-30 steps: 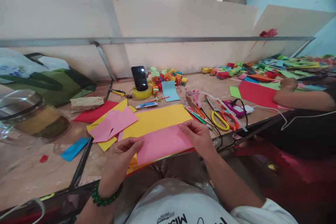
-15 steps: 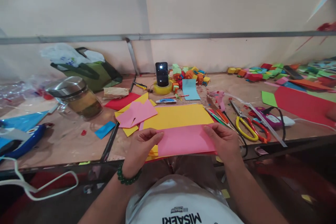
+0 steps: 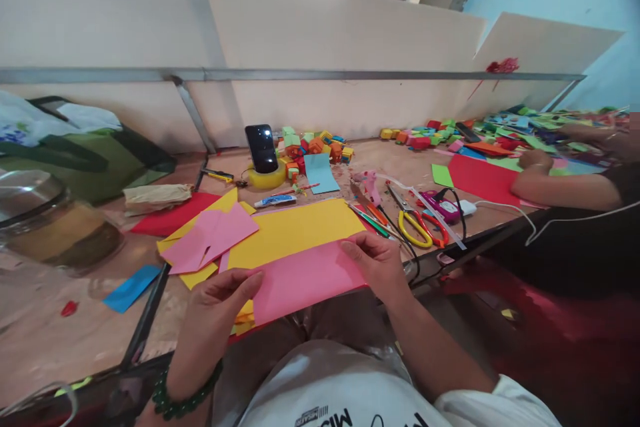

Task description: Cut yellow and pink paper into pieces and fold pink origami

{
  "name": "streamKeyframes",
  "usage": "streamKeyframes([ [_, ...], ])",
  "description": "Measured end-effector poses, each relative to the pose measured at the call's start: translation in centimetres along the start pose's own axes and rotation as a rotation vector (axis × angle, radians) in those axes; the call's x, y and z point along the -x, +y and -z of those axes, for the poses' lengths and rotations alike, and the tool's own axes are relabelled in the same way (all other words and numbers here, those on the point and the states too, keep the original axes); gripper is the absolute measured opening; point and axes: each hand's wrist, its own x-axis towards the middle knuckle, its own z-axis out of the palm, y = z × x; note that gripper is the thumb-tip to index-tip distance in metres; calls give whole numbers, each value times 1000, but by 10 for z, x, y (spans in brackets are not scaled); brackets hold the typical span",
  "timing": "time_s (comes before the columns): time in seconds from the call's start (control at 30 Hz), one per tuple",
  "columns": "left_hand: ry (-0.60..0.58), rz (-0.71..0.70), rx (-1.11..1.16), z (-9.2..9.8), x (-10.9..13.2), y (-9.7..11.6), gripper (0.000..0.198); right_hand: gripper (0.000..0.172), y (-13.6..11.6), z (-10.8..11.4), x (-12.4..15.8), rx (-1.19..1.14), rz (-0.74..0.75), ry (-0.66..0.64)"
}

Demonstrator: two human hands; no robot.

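A pink sheet of paper (image 3: 307,280) is stretched between my two hands at the front edge of the table. My left hand (image 3: 215,307) pinches its left end between thumb and fingers. At the upper right corner, my right hand (image 3: 380,263) grips it the same way. Directly behind lies a yellow sheet (image 3: 295,230), its front part covered by the pink one. Pink cut pieces (image 3: 210,240) rest on more yellow paper to the left. Close to my right hand are pens (image 3: 373,220) and scissors (image 3: 415,227) with yellow and orange handles.
A phone (image 3: 261,148) leans upright on a yellow tape roll (image 3: 267,177), beside a pile of small coloured paper blocks (image 3: 320,147). A glue gun (image 3: 369,187) lies behind the scissors. At left stands a glass jar (image 3: 55,227). Another person's arm (image 3: 570,190) rests at right.
The view has swung to the right, so the table's contents sit further left and the other person's arms show. Both hands keep their hold on the pink paper.
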Motion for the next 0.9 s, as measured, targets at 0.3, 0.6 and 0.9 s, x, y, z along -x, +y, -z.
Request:
streamKeyframes([
  [0.3,-30,28,-3,3,-2,-10,39,34,6,1,0,8,-6,-21],
  [0.6,-307,-294,-300,4,-46,-2,32,34,3,5,-37,239,29,-192],
  [0.9,-400,-335,-937,-14,-105,-17,18,25,26,-12,-68,1092,-25,-373],
])
